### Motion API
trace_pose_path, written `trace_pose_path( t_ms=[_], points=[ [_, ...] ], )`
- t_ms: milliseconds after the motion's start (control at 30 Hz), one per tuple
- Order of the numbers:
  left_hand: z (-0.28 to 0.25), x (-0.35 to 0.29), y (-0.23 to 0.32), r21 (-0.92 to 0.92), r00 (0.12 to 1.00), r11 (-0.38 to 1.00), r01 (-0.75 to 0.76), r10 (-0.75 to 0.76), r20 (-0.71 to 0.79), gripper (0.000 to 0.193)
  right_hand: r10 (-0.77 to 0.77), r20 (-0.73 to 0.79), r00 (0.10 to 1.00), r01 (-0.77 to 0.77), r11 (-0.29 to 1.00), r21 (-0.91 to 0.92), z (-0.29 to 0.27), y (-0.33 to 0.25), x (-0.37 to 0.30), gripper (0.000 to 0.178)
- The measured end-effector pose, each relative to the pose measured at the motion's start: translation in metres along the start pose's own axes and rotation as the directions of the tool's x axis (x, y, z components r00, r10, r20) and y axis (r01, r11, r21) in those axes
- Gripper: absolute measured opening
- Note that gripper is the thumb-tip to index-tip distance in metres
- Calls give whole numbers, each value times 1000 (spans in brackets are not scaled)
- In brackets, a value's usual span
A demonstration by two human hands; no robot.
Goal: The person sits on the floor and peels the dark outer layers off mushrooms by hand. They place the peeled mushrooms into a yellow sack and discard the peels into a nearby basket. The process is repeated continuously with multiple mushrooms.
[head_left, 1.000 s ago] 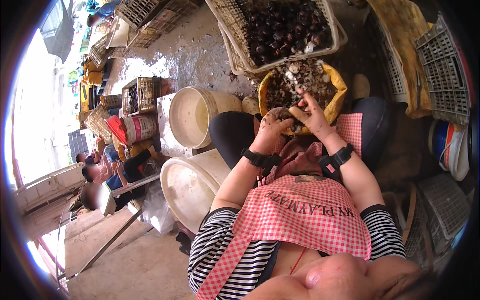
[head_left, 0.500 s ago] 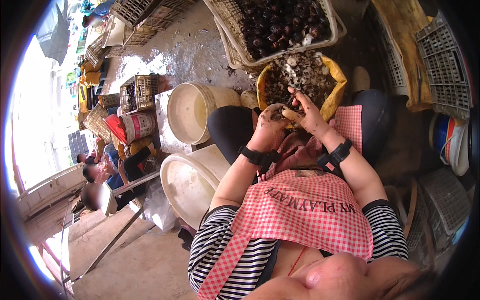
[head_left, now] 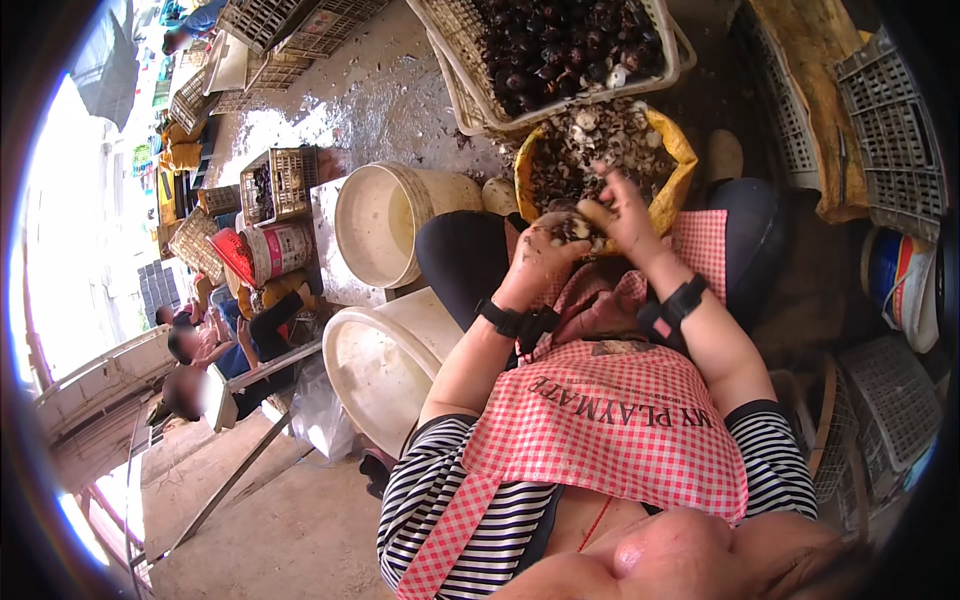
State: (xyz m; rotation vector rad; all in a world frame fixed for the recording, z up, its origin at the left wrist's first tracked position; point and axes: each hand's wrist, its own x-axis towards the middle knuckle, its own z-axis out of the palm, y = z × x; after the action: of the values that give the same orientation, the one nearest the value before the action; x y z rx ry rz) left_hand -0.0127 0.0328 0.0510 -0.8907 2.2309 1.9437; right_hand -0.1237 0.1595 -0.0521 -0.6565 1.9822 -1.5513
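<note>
your red checked apron (head_left: 610, 420) spreads over your front between striped sleeves. far from you sits a pale plastic crate (head_left: 460, 60) heaped with dark round pieces (head_left: 560, 50). a wide whitish tub (head_left: 430, 312) is at your left, with a smaller whitish bucket (head_left: 455, 202) just beyond it. between the crate and your knees, a yellow sack (head_left: 682, 158) gapes wide, filled with brown and pale scraps (head_left: 590, 145).

your two hands meet over the sack's near edge. your left hand (head_left: 543, 258) is cupped, palm up, its fingers curled loosely around some dark-and-pale bits (head_left: 573, 229). your right hand (head_left: 628, 222) is loosely spread, thumb well apart from the fingers: the thumb tip reaches left to the bits, near or touching them, while the fingers point far, above the scraps; you can't tell whether anything small sits at those blurred fingertips
</note>
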Motion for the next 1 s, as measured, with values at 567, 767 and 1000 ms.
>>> trace_pose_path(
  t_ms=[567, 767, 1000],
  points=[
    [-2, -3, -10, -81, 997, 995, 66, -70, -37, 30, -81, 25, 996, 79, 995, 59, 2, -6, -7, 34],
    [-1, 0, -20, -227, 996, 973, 37, -54, -69, 33, -72, 86, 994, 59, 988, 146, 4, -25, -12, 56],
    [-8, -3, -5, -102, 990, 987, 124, -131, -59, 40, 129, -98, 987, -131, 991, -14, 1, 49, 5, 66]
  ],
)
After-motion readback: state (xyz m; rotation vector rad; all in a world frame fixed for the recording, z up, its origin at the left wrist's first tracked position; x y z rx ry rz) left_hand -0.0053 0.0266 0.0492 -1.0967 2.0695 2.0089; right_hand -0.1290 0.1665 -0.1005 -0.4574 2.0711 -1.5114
